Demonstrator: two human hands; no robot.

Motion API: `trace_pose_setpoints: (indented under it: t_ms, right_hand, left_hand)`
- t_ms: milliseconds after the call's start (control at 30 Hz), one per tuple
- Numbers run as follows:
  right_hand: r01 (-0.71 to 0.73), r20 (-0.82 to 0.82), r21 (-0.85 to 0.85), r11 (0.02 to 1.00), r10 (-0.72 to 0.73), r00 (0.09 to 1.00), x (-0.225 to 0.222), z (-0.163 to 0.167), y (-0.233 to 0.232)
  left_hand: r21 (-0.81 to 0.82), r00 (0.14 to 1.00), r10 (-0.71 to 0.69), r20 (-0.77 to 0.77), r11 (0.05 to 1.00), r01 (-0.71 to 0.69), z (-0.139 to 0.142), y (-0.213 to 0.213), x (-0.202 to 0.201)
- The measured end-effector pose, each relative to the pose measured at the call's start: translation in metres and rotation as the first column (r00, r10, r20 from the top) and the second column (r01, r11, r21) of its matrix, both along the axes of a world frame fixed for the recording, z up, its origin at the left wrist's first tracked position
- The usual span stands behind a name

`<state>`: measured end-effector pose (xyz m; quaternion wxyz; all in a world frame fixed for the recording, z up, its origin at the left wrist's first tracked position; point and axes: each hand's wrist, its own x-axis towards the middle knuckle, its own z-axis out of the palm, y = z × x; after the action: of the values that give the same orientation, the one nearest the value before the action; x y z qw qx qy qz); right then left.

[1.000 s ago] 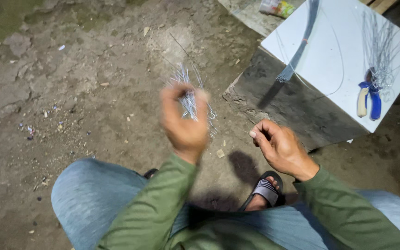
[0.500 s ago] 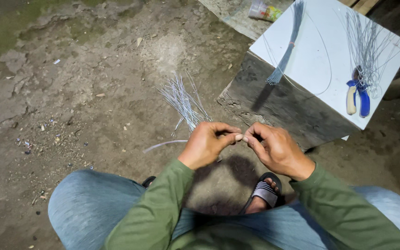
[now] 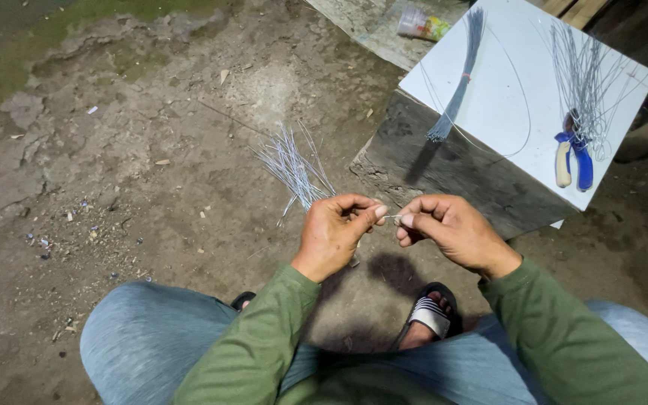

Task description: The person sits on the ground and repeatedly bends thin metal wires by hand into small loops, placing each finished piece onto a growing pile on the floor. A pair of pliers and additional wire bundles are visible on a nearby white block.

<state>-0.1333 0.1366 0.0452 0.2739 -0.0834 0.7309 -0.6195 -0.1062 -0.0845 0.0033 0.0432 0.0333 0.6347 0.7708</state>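
Note:
My left hand [image 3: 335, 234] grips a bundle of thin grey wires [image 3: 292, 165] that fans out up and to the left, over the dirt ground. My right hand [image 3: 450, 229] is close beside it, thumb and forefinger pinched on the end of one thin wire [image 3: 391, 217] that runs between the two hands. Both hands are held above my knees, in green sleeves.
A concrete block topped by a white board [image 3: 519, 90] stands at the right. On it lie a tied wire bundle [image 3: 459, 82], loose wires [image 3: 586, 71] and blue-and-cream pliers [image 3: 571, 159]. A small plastic container [image 3: 421, 24] lies beyond. My sandalled foot [image 3: 430, 319] rests below the hands.
My left hand came down from a raised position with the wire bundle and met my right hand. The two now pinch a wire between them.

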Motion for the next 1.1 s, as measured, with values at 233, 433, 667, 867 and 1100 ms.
trace_pose_setpoints:
  t_ms: [233, 433, 667, 867, 1100]
  right_hand:
    - [0.051, -0.017, -0.002, 0.999, -0.051, 0.999, 0.003, -0.005, -0.009]
    - [0.062, -0.013, 0.043, 0.997, -0.062, 0.998, 0.004, -0.008, -0.007]
    - [0.075, -0.069, 0.083, 0.994, -0.070, 0.995, 0.008, -0.011, -0.012]
    - [0.072, -0.162, 0.132, 0.989, -0.050, 0.986, 0.014, -0.002, -0.010]
    - [0.069, -0.359, 0.268, 0.961, 0.033, 0.933, 0.023, 0.016, -0.011]
  left_hand:
    - [-0.072, 1.000, 0.023, 0.009, 0.997, -0.022, 0.008, -0.003, 0.001]
    - [-0.095, 1.000, -0.024, 0.005, 0.995, 0.024, 0.009, -0.004, 0.003]
    - [-0.312, 0.995, -0.066, -0.072, 0.949, 0.041, 0.025, -0.004, 0.012]
    - [-0.607, 0.944, -0.081, -0.320, 0.782, -0.139, 0.042, 0.010, 0.025]
    - [-0.658, 0.854, -0.187, -0.485, 0.721, -0.216, 0.050, 0.010, 0.030]
